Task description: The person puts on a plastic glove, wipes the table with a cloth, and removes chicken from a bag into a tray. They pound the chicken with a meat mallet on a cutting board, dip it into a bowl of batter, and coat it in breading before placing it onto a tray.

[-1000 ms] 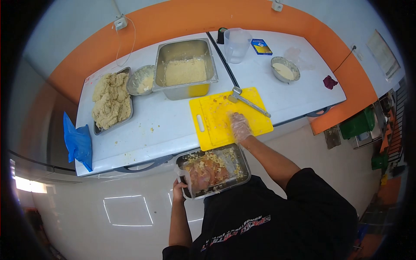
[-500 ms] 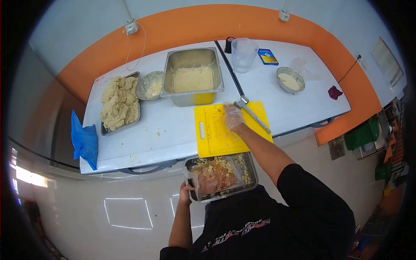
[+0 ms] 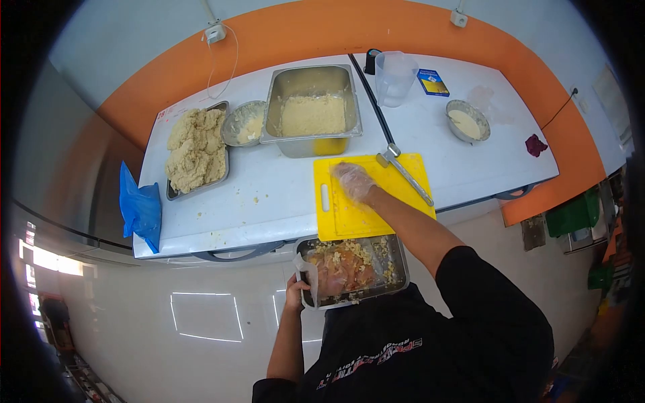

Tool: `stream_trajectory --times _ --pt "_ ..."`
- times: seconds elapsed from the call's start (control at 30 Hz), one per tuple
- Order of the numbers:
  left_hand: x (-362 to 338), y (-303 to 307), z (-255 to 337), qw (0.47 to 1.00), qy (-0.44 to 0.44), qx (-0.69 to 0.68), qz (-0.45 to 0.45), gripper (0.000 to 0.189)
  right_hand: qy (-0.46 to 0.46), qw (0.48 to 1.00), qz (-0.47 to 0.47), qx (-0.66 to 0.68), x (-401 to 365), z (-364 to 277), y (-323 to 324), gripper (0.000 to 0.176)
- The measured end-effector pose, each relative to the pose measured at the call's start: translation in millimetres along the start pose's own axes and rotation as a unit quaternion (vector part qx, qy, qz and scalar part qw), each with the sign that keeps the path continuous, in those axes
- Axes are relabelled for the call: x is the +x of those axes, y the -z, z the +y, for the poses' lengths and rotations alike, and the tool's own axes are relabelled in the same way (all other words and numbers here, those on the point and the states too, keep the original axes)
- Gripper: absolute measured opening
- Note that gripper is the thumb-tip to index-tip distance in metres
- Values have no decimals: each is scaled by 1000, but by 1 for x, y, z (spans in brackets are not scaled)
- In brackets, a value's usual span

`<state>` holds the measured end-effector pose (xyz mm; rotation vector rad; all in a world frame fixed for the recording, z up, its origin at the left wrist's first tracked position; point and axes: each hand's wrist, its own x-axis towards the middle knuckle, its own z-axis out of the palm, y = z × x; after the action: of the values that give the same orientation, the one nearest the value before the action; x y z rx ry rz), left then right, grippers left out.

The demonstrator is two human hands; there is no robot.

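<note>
My bare left hand is closed on the left rim of a metal tray, held at the table's front edge. In the tray lie raw pieces of meat, likely chicken, with yellowish chopped bits around them. A translucent plastic sheet hangs over the rim beside my left hand. My right hand, in a clear plastic glove, lies on a yellow cutting board, fingers stretched toward its left side and partly blurred. Right of it, a metal meat mallet rests across the board.
Behind the board stands a deep steel pan of pale crumbs. Left are a bowl, a tray of pale dough-like mass and a blue bag. A clear jug, a box and a batter bowl stand right.
My right hand has slid left and slightly down across the cutting board, away from the mallet head. My left hand keeps hold of the tray. The whole view has shifted a little.
</note>
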<state>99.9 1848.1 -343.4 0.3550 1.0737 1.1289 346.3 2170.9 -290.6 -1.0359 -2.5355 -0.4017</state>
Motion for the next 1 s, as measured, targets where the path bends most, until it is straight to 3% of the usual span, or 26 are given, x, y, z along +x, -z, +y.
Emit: stream_trajectory --times 0.07,0.1,0.17,0.3,0.37,0.4,0.47,0.5,0.57,0.6,0.67,0.7,0.73,0.8,0.83,0.9,0.93,1.0 --pt "1 0 0 1000 -3 -5 5 56 5 970 -225 89 7 -22 56 35" --pt "1 -1 1 1000 -2 -6 5 56 6 970 -226 89 6 -17 54 35" --pt "-1 -4 3 1000 5 0 11 57 -46 970 -103 216 4 -3 50 37" --pt "2 -1 0 1000 11 -10 14 58 15 988 -8 150 22 -3 38 37" --pt "0 0 1 1000 6 -4 16 59 -26 980 -140 137 27 -16 55 38" --pt "-1 1 1 1000 9 -3 16 59 -29 980 -141 138 24 -25 73 38" --pt "0 0 1 1000 2 3 14 59 6 949 -305 82 12 -46 111 37" --pt "1 0 1 1000 5 1 11 59 4 948 -309 80 2 -43 103 37" --pt "1 0 -1 1000 14 -14 21 57 -58 886 -229 400 -30 -32 78 40" --pt "1 2 -3 999 20 -17 22 57 -60 884 -235 400 -34 -30 88 40" --pt "5 7 -6 1000 5 -11 3 56 -121 951 -181 218 -24 -19 118 46" --pt "2 2 -2 1000 7 -16 7 55 -122 958 -220 141 -24 -11 113 51" --pt "2 3 -4 1000 8 -16 7 55 -123 957 -220 141 -36 -11 92 51" --pt "5 5 -5 1000 8 7 8 58 -97 955 -24 278 -60 -11 47 53" --pt "7 4 -5 1000 7 6 7 58 -95 956 -24 277 -66 -17 48 53" --pt "6 6 -5 1000 12 14 5 59 26 977 -47 207 -87 -44 49 58" --pt "5 6 -5 1000 11 14 7 59 28 976 -46 209 -96 -55 48 58" --pt "5 5 -4 1000 7 29 7 60 -26 915 -116 385 -107 -68 44 59"
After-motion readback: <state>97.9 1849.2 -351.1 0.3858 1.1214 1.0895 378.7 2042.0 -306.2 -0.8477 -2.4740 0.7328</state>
